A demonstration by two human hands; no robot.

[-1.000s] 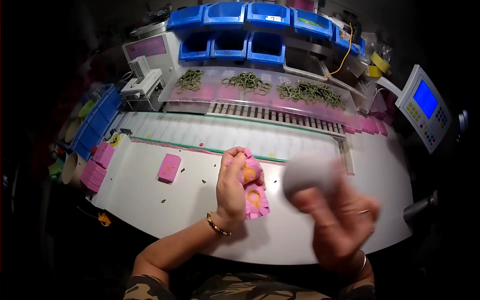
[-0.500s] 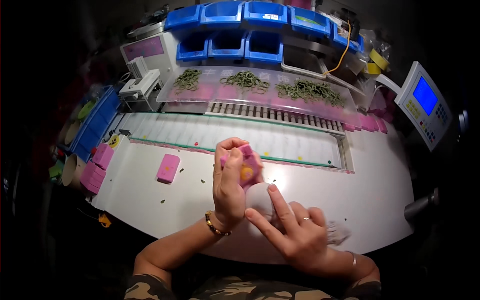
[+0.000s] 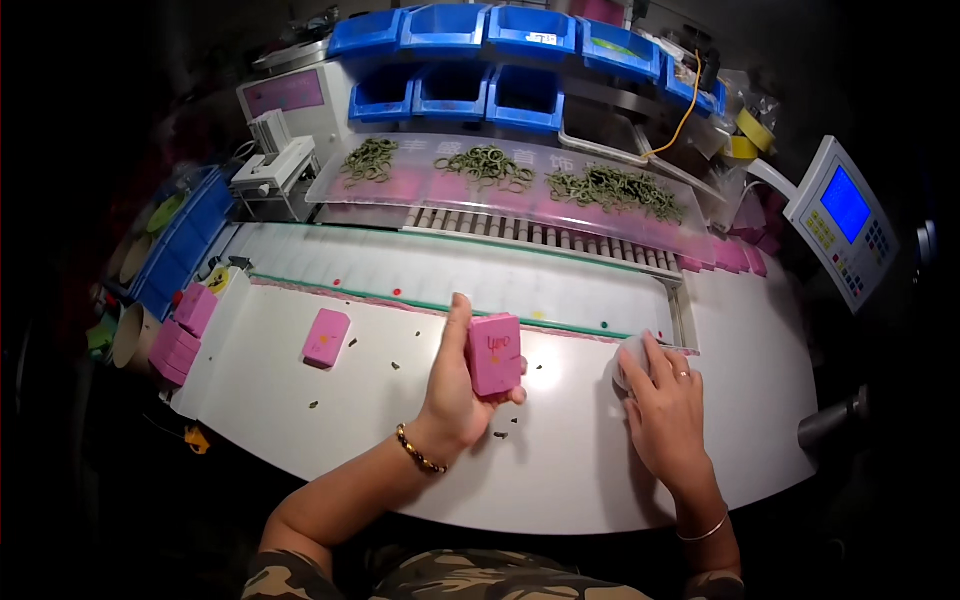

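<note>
My left hand (image 3: 452, 400) is closed round a pink rubber mould (image 3: 496, 352), its thumb up along one side and fingertips showing at the other. The mould's broad face, with handwritten marks and a small yellow spot, is turned up. To the right, my right hand (image 3: 662, 400) curls over a rounded white cloth pouch (image 3: 630, 366) low over the table; most of the pouch is hidden under the fingers. A second pink mould (image 3: 327, 338) lies on the white table, left of my left hand. Small dark green bits (image 3: 500, 435) are scattered near both moulds.
A green-edged roller conveyor (image 3: 450, 290) runs behind my hands. Past it, a clear tray (image 3: 420, 200) carries piles of green rings (image 3: 615, 190). Blue bins (image 3: 450, 92) rise at the back. A control panel (image 3: 840, 225) stands right; stacked pink moulds (image 3: 175, 350) sit left.
My right hand has moved away to the right with the pouch. In my left hand the mould, bent and tilted before, now shows its flat marked face.
</note>
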